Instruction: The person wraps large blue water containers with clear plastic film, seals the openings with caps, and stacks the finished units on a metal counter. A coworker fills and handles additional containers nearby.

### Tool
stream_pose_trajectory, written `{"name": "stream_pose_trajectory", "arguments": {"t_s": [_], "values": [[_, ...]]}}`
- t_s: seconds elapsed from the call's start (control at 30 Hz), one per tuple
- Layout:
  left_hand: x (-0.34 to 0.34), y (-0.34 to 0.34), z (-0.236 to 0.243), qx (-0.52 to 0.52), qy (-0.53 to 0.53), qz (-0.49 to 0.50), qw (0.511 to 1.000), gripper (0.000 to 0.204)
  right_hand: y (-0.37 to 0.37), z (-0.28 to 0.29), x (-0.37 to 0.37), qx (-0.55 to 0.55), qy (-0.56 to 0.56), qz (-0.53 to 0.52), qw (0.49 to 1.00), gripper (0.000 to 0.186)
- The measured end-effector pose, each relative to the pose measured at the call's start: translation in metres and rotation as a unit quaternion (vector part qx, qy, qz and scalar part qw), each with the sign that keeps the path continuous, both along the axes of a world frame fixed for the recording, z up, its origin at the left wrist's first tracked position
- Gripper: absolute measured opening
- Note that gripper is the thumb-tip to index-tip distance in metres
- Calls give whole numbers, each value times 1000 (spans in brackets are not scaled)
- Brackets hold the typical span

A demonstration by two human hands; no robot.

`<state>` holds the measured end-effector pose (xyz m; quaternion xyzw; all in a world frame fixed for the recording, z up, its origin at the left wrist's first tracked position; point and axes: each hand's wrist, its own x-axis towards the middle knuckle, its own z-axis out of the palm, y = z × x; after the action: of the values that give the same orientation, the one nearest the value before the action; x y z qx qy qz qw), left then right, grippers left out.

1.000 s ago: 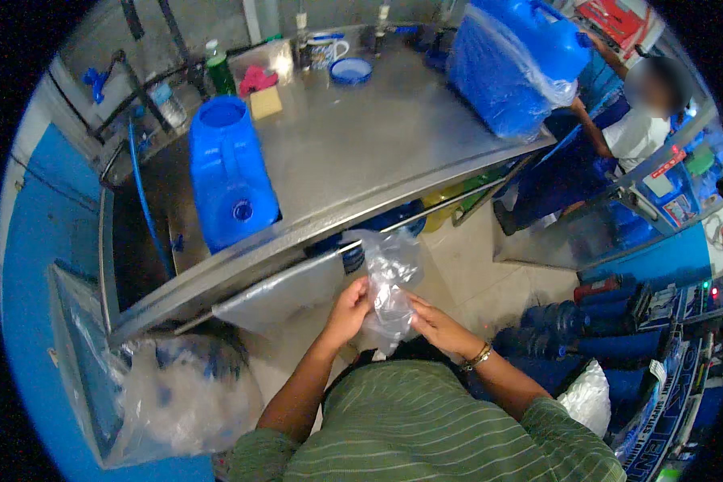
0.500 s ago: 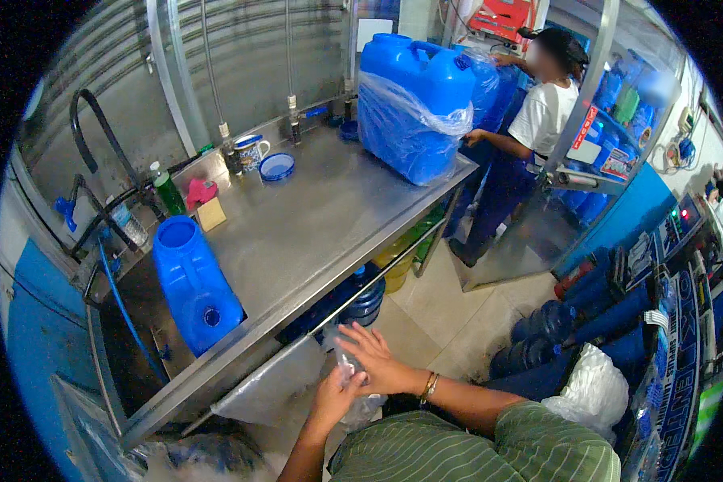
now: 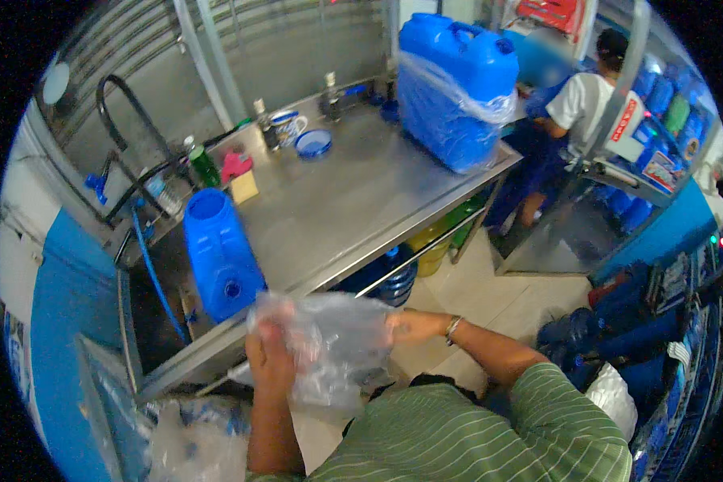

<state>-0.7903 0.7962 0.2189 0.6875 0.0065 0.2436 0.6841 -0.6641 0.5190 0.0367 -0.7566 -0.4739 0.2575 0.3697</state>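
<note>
A clear plastic bag point(image 3: 341, 345) is spread out between my two hands, in front of the steel counter's edge. My left hand point(image 3: 271, 341) grips its left side, and the fingers show blurred through the film. On the opposite side, my right hand point(image 3: 414, 327) is closed on the bag's edge, its fingertips partly covered by the plastic. Just beyond my left hand, a blue jerrycan point(image 3: 221, 257) leans in the sink without a wrap. At the counter's far right end stands another blue jerrycan point(image 3: 458, 88), wrapped in clear plastic.
Along the back of the steel counter point(image 3: 337, 217) are a green bottle point(image 3: 203, 165), a sponge point(image 3: 244, 187), a mug point(image 3: 287, 127) and a blue lid point(image 3: 313, 144). A co-worker point(image 3: 590, 104) stands past the counter. Dark water jugs point(image 3: 570, 329) line the right side.
The bag, bunched up between my hands before, is now spread wide. My hands have moved apart, left hand leftward and right hand rightward. The co-worker's arm has left the wrapped jerrycan.
</note>
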Motion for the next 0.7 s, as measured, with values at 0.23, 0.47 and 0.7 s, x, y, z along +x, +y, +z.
{"name": "stream_pose_trajectory", "arguments": {"t_s": [0.23, 0.47, 0.7], "values": [[39, 28, 16, -11, 17, 208, 978, 48, -79, 60, 52, 9, 39, -41, 998, 28], [41, 76, -16, 40, -5, 241, 970, 55, -139, 59, 119, -9, 51, -170, 984, 36], [4, 107, -36, 127, 56, 254, 957, 59, -142, 114, 136, -80, -83, -15, 993, 35]]}}
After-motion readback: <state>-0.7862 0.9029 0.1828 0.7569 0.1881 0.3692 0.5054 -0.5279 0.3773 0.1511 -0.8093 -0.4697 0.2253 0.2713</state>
